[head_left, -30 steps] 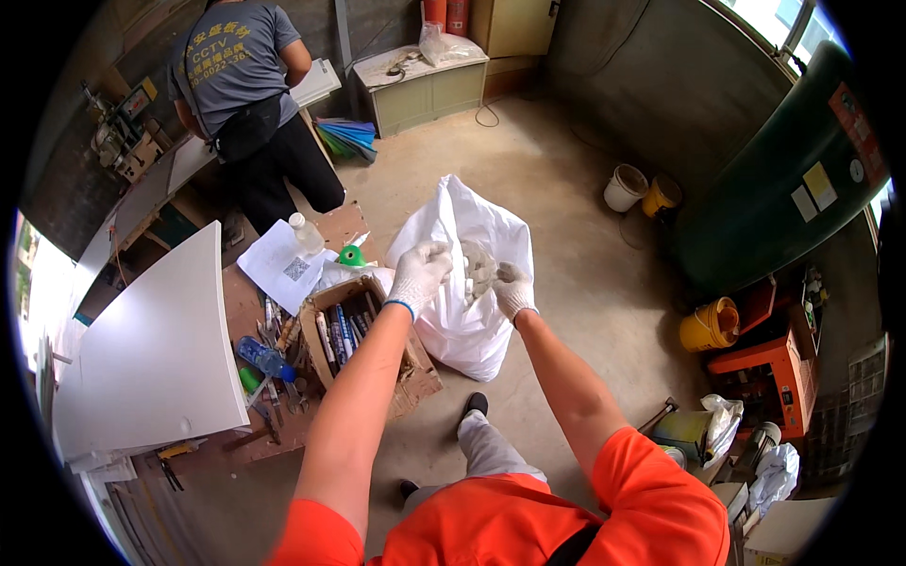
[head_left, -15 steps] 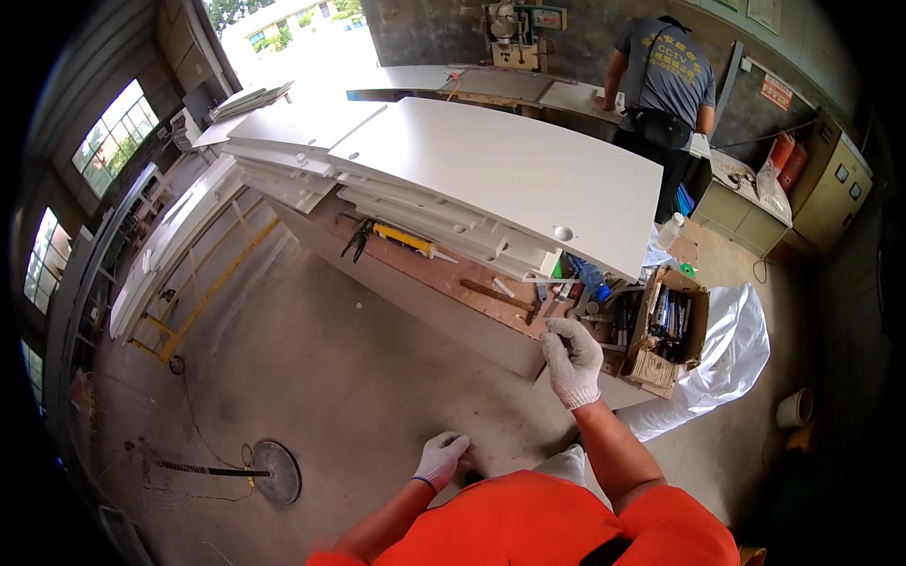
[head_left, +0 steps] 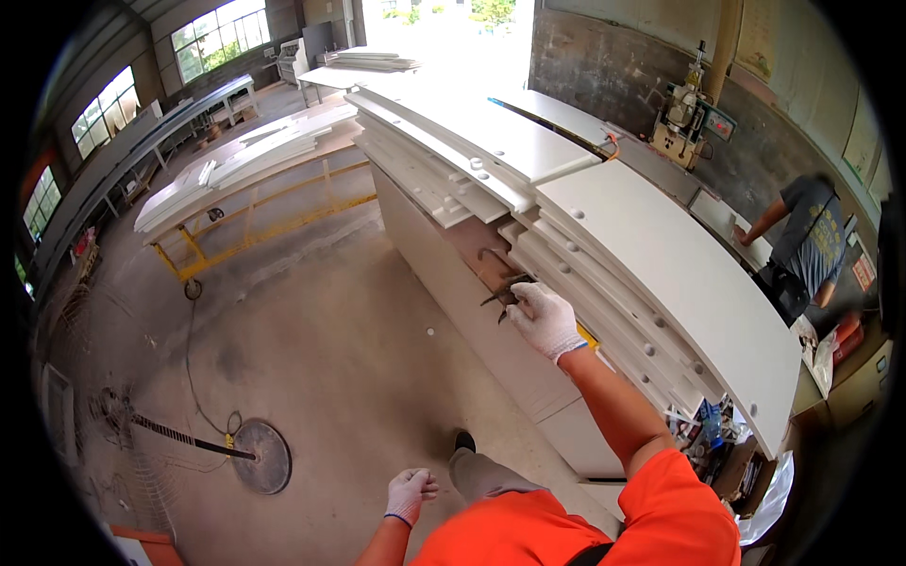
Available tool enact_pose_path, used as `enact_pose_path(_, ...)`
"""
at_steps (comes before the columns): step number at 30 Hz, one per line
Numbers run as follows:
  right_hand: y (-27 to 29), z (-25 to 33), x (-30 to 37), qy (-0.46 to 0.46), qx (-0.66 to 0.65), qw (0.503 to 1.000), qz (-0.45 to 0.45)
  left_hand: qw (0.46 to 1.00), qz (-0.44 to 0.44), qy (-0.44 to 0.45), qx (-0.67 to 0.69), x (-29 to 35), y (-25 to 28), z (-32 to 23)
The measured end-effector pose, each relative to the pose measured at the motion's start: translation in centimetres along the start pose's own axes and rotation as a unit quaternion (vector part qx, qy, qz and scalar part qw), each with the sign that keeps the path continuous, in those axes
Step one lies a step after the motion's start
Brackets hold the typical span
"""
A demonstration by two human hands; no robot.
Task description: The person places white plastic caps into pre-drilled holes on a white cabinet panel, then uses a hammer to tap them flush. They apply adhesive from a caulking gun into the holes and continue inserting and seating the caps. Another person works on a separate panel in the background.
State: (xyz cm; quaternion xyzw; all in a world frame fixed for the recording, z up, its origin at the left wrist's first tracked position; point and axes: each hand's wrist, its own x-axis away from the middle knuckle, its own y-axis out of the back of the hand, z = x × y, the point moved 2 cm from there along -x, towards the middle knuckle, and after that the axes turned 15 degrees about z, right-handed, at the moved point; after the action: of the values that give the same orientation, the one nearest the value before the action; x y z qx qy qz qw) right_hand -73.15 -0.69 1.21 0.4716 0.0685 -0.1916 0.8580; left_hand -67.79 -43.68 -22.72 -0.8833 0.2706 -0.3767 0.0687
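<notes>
My right hand (head_left: pixel 545 323), in a white knit glove, reaches over the workbench edge. Its fingers are curled around the black handle end of a caulking gun (head_left: pixel 511 291). Part of the gun's yellow tube (head_left: pixel 587 336) shows beside my wrist; my hand and forearm hide the rest. Close behind rises a stack of white panels (head_left: pixel 604 283) with round holes along their edges. My gloved left hand (head_left: pixel 411 494) hangs low in front of my body, over the floor. Its fingers are bent inward, and nothing shows in them.
A large white panel (head_left: pixel 679 274) overhangs the bench at right, above a jumble of tools (head_left: pixel 703 429). A yellow-framed cart (head_left: pixel 274 222) bears more panels. On the floor at left lies a round-based stand fan (head_left: pixel 262 457). A co-worker (head_left: pixel 802 245) leans over a far-right table.
My view has swung left. My right hand has moved from near the hammer and tools, leftward along the bench, to the caulking gun. My left hand stays low.
</notes>
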Motion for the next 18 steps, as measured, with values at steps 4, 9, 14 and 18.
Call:
enact_pose_path(4, -3.3, -3.9, -16.9, -0.012, 0.115, 0.993, 0.013, 0.995, -0.074, 0.0, 0.06, -6.0, 3.9, -7.0)
enact_pose_path(9, -4.0, -9.6, -34.1, -0.067, 0.269, 0.96, 0.042, 0.986, -0.096, 0.031, 0.13, -18.0, 7.4, -12.8)
enact_pose_path(14, -6.5, -15.8, -42.0, -0.016, 0.446, 0.893, 0.055, 0.992, -0.061, 0.099, -0.052, -34.9, 10.6, -14.0)
enact_pose_path(18, -7.7, -15.8, -44.8, -0.021, 0.297, 0.953, 0.062, 0.934, -0.041, 0.008, -0.356, -52.6, 13.5, -10.4)
